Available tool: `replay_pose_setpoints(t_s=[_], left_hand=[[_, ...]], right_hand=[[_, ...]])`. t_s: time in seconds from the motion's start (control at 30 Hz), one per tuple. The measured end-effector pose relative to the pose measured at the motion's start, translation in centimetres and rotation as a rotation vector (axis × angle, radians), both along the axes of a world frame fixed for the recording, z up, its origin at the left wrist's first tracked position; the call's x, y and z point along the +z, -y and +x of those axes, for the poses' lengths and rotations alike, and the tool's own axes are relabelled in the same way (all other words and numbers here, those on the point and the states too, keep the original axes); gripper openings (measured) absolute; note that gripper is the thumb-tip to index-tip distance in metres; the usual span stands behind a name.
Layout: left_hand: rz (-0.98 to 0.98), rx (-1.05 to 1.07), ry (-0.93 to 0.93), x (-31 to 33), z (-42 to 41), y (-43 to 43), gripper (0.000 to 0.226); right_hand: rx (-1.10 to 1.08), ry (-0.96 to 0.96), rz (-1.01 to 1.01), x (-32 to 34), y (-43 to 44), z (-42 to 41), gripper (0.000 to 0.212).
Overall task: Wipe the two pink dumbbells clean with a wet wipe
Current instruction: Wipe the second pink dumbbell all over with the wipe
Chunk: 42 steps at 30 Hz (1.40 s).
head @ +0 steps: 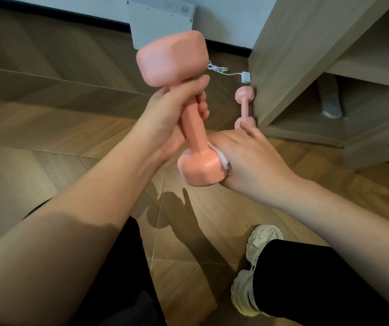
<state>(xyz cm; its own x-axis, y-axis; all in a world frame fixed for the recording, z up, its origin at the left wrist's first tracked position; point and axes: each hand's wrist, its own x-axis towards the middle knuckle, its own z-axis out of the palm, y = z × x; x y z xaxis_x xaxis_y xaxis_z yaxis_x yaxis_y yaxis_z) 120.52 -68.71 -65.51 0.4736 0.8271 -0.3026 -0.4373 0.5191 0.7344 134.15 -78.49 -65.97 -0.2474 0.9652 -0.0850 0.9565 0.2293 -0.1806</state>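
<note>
Dumbbell (pixel 192 130) shaft inside left grip (pixel 165 116).

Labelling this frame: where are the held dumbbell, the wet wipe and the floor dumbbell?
held dumbbell (pixel 192 130), head view, handle
wet wipe (pixel 224 161), head view, visible white edge
floor dumbbell (pixel 245 107), head view, handle

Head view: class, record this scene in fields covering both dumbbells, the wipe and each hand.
left hand: grip curled round the handle of the held dumbbell
held dumbbell: pink, raised off the floor, tilted
right hand: presses the wet wipe against the held dumbbell's lower head
wet wipe: white, mostly hidden under the right hand
second dumbbell: pink, lies on the floor against the wooden cabinet
</note>
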Motion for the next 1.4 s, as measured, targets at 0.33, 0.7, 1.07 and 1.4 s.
replay_pose_setpoints(t_s=[0.33, 0.7, 1.07, 1.4], left_hand=[[0.040, -0.077, 0.006, 0.5, 0.7, -0.4, 0.042], [0.012, 0.210, -0.181, 0.5, 1.2, 0.1, 0.035], [-0.042, 0.288, -0.254, -0.1, 1.0, 0.3, 0.020], [-0.052, 0.118, -0.308, -1.4, 0.3, -0.6, 0.009]], right_hand=[[-0.101, -0.483, 0.006, 0.8, 0.3, 0.5, 0.032], [0.081, 0.000, -0.024, 0.3, -0.6, -0.1, 0.047], [0.046, -0.126, 0.136, -0.4, 0.4, -0.2, 0.056], [-0.009, -0.374, -0.313, 0.5, -0.2, 0.6, 0.044]])
